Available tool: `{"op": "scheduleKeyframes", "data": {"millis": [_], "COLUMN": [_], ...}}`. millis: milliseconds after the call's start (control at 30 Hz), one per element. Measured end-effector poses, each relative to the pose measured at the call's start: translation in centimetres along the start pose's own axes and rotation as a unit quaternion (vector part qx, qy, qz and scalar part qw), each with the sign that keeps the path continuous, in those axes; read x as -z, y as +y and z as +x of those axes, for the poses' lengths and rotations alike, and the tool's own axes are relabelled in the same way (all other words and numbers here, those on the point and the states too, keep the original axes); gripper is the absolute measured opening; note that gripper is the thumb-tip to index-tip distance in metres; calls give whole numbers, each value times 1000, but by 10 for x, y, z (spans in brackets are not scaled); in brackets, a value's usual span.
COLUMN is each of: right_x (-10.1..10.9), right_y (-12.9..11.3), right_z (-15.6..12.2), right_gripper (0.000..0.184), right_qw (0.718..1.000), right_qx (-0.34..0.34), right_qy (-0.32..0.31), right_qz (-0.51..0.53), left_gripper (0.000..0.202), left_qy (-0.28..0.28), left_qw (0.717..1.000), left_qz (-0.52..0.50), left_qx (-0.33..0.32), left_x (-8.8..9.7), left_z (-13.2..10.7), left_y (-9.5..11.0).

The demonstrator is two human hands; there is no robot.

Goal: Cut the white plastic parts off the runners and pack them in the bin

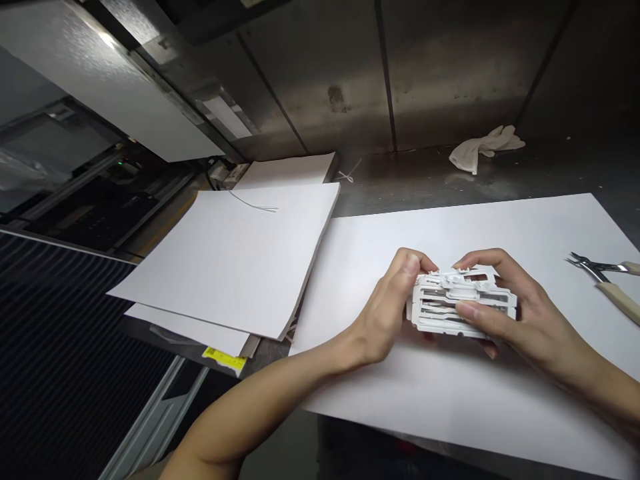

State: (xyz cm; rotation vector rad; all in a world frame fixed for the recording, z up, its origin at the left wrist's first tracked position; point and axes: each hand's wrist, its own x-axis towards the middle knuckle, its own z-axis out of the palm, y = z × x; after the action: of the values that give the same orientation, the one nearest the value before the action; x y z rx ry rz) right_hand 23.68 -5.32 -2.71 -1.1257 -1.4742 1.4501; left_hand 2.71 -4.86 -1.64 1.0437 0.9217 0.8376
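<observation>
Head view: left hand (387, 313) and right hand (515, 310) clamped on a white slotted part (463, 291).
Gripping opposite ends presumably steadies the part above the white sheet (425, 400), perhaps laid as clean cover; nippers (597, 270) lie at right, likely for easy reach.

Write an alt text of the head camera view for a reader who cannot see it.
A person's left hand and right hand hold a white slotted part above a large white sheet. Beige-handled cutters lie to the right, and a crumpled white cloth, perhaps a glove, lies behind on the dark tabletop. Stacked white sheets lie at the left.
</observation>
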Motion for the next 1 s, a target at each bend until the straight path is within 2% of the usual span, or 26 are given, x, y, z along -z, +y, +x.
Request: {"op": "scheduleKeyframes", "data": {"millis": [67, 133, 233, 367, 467, 633, 733, 800, 900, 967, 1000], "right_x": [1, 1, 3, 7, 12, 18, 17, 15, 9, 5, 4], "right_y": [1, 1, -1, -6, -11, -17, -22, -29, -51, -71, -81], "right_z": [0, 0, -1, -1, -2, 0, 2, -1, -27, -62, -82], "right_gripper": [42, 41, 44, 57, 53, 42, 31, 28, 33, 27, 22], "right_qw": [998, 991, 969, 939, 918, 887, 852, 829, 818, 802, 781], "right_qx": [21, 45, 82, 162, 213, 264, 337, 386, 412, 421, 430], "right_qy": [24, 44, 54, 69, 64, 60, 74, 64, 24, 49, 73], "right_qz": [-49, -118, -227, -296, -329, -374, -393, -401, -401, -421, -446], "left_gripper": [59, 57, 43, 36, 36, 37, 39, 37, 33, 29, 30], "left_qy": [-26, -73, -100, -48, -25, -43, -69, -65, -36, -19, -13], "left_qw": [994, 974, 949, 944, 944, 938, 936, 936, 943, 949, 952], "left_qz": [-93, -172, -239, -269, -274, -286, -283, -277, -264, -249, -235], "left_qx": [59, 124, 180, 184, 180, 191, 200, 206, 199, 193, 197], "left_x": [-1, -1, -1, 0, 1, 1, 2, 2, -4, -9, -8], "left_z": [6, 13, 18, 19, 18, 14, 14, 17, 15, 4, -2], "left_y": [2, 4, 3, 3, 4, 6, 5, 5, 9, 10, 7]}}
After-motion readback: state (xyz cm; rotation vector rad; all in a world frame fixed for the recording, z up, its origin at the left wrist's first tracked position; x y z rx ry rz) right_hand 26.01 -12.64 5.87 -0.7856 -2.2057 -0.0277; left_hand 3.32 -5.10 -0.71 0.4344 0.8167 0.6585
